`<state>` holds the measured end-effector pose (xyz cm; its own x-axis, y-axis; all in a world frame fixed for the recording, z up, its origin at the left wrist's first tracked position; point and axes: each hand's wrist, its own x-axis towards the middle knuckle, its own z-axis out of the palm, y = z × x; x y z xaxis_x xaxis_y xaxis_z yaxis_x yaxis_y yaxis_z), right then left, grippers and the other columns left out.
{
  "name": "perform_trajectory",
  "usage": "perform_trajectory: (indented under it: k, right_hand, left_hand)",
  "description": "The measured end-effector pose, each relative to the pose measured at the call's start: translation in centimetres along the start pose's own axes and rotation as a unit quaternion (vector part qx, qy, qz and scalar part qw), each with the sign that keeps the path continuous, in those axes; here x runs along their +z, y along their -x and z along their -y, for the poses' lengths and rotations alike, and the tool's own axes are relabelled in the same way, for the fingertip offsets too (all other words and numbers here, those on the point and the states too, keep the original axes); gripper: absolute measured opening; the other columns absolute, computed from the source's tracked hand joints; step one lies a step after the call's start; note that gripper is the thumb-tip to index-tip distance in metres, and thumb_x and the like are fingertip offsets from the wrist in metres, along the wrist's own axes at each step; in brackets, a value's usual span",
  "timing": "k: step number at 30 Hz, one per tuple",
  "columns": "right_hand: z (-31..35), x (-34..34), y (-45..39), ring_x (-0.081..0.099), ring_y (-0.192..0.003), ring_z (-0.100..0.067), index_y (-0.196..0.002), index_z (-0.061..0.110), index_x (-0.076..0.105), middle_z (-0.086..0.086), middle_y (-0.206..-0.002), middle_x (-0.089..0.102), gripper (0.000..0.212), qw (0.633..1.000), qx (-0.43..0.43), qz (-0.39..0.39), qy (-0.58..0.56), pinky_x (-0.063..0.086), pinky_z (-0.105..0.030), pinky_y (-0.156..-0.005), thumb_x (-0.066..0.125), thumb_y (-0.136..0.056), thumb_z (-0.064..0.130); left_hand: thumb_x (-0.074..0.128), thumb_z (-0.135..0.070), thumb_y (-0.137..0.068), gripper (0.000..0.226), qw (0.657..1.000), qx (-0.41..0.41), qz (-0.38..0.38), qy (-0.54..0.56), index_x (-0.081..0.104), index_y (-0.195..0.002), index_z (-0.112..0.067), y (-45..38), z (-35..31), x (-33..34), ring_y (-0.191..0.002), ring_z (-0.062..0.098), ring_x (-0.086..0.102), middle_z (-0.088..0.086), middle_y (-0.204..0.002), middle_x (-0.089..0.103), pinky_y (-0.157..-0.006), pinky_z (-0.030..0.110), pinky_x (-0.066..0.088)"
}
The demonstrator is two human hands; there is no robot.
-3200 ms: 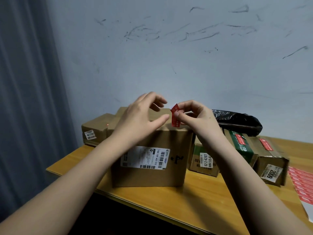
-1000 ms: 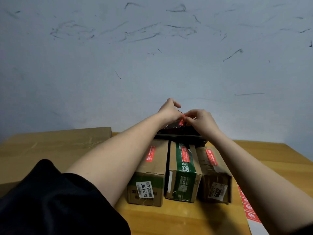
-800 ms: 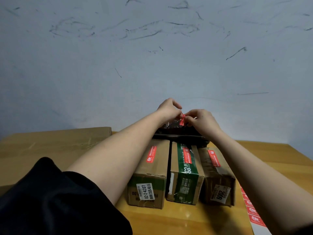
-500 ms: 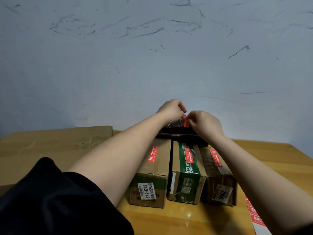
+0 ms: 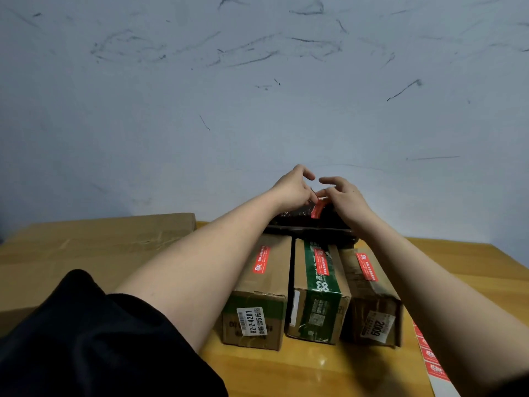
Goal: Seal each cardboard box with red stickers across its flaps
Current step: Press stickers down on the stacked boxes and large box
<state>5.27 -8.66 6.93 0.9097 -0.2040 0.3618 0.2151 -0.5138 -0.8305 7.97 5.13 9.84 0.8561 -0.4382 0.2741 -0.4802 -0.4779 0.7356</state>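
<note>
A red sticker (image 5: 317,211) lies on top of a black plastic-wrapped package (image 5: 297,222) at the back of the table. My left hand (image 5: 293,188) and my right hand (image 5: 345,199) meet over it. Their fingertips touch the sticker's far end and the fingers are spread. In front stand three cardboard boxes side by side: a brown one (image 5: 257,305), a green-taped one (image 5: 320,305) and a worn one (image 5: 372,310). Each carries a red sticker along its top seam.
A large flat-topped cardboard box (image 5: 86,247) fills the left side under my left arm. A sheet of red stickers (image 5: 429,365) lies at the table's right front edge. The wooden table (image 5: 458,267) meets a scuffed wall behind.
The sticker was pinched upright between both hands before. Now it lies flat on the black package, and the fingers of both hands have spread apart.
</note>
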Motion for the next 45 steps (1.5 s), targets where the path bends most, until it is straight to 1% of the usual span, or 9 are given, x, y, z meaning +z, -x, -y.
perform_trajectory:
  k: [2,4,10,14,18,25,30,35,45]
  right_hand:
    - [0.4,-0.1,0.4,0.061,-0.083,-0.01,-0.119,0.017,0.06,0.0,-0.098,0.068,0.027,0.998,-0.02,0.032,-0.051,0.048,-0.014,-0.067,0.047,-0.096,0.012]
    - [0.5,-0.1,0.6,0.058,-0.076,-0.005,-0.115,0.016,0.063,0.0,-0.094,0.066,0.021,0.997,-0.033,0.034,-0.058,0.045,-0.013,-0.059,0.052,-0.098,0.016]
    - [0.1,-0.6,0.5,0.062,-0.076,-0.011,-0.095,0.016,0.069,-0.002,-0.088,0.07,0.01,0.998,-0.026,0.009,-0.051,0.048,-0.022,-0.065,0.06,-0.094,0.019]
    - [0.2,-0.1,0.0,0.066,-0.085,-0.016,-0.091,0.017,0.073,-0.001,-0.089,0.072,0.012,0.99,-0.065,-0.069,0.101,0.054,-0.035,-0.077,0.062,-0.087,0.017]
    - [0.4,0.2,-0.1,0.065,-0.086,-0.02,-0.091,0.017,0.072,0.0,-0.089,0.072,0.017,0.977,-0.052,-0.136,0.157,0.047,-0.03,-0.074,0.056,-0.085,0.017]
    - [-0.4,0.5,-0.8,0.063,-0.089,-0.027,-0.098,0.02,0.065,-0.005,-0.096,0.069,0.022,0.974,-0.058,-0.059,0.209,0.052,-0.044,-0.08,0.045,-0.095,0.027]
    - [-1.1,0.4,-1.1,0.065,-0.088,-0.02,-0.095,0.023,0.065,0.003,-0.092,0.069,0.02,0.983,-0.061,-0.008,0.172,0.053,-0.046,-0.083,0.053,-0.093,0.039]
    - [-1.6,0.6,-1.8,0.068,-0.08,-0.017,-0.093,0.018,0.067,0.007,-0.084,0.067,0.012,0.994,-0.055,-0.032,0.093,0.053,-0.046,-0.084,0.064,-0.09,0.029]
    - [-2.1,1.3,-2.8,0.066,-0.072,-0.015,-0.089,0.018,0.064,0.002,-0.079,0.068,0.006,0.999,-0.019,-0.036,0.036,0.053,-0.036,-0.072,0.059,-0.09,0.015]
  left_hand:
    - [0.044,-0.002,-0.091,0.031,1.0,0.008,0.014,0.003,0.042,-0.12,-0.012,0.1,0.0,0.0,-0.085,0.017,0.06,0.001,-0.083,0.067,-0.058,0.024,0.038]
    - [0.046,-0.005,-0.093,0.031,1.0,0.013,0.019,0.008,0.041,-0.123,-0.01,0.1,0.0,0.0,-0.08,0.015,0.059,0.0,-0.079,0.065,-0.061,0.024,0.04]
    - [0.048,-0.008,-0.093,0.032,0.999,0.018,0.029,0.009,0.04,-0.123,-0.013,0.5,-0.2,-0.1,-0.079,0.013,0.058,-0.001,-0.083,0.066,-0.061,0.023,0.042]
    - [0.056,-0.006,-0.086,0.036,1.0,0.016,0.024,0.001,0.044,-0.119,-0.015,0.5,-0.3,0.3,-0.07,0.012,0.057,0.002,-0.087,0.064,-0.059,0.023,0.043]
    - [0.064,-0.011,-0.081,0.044,0.999,0.013,-0.013,-0.026,0.043,-0.119,-0.02,0.4,-0.8,0.8,-0.07,0.012,0.06,-0.006,-0.081,0.064,-0.058,0.024,0.043]
    - [0.055,-0.008,-0.084,0.034,0.995,-0.013,-0.084,-0.061,0.047,-0.114,-0.022,-0.5,0.2,0.7,-0.076,0.017,0.061,-0.002,-0.088,0.068,-0.059,0.025,0.044]
    - [0.064,-0.009,-0.083,0.039,0.995,-0.021,-0.095,-0.038,0.047,-0.117,-0.019,-1.4,0.5,0.8,-0.081,0.018,0.061,-0.003,-0.087,0.064,-0.066,0.027,0.045]
    - [0.064,-0.01,-0.084,0.04,0.995,-0.023,-0.093,-0.028,0.046,-0.119,-0.018,-2.2,0.8,1.4,-0.084,0.018,0.058,-0.003,-0.087,0.061,-0.069,0.027,0.042]
    - [0.061,-0.01,-0.085,0.04,0.988,-0.097,-0.115,0.022,0.044,-0.12,-0.019,-3.9,1.5,2.8,-0.097,0.026,0.06,0.004,-0.118,0.051,-0.087,0.037,0.051]
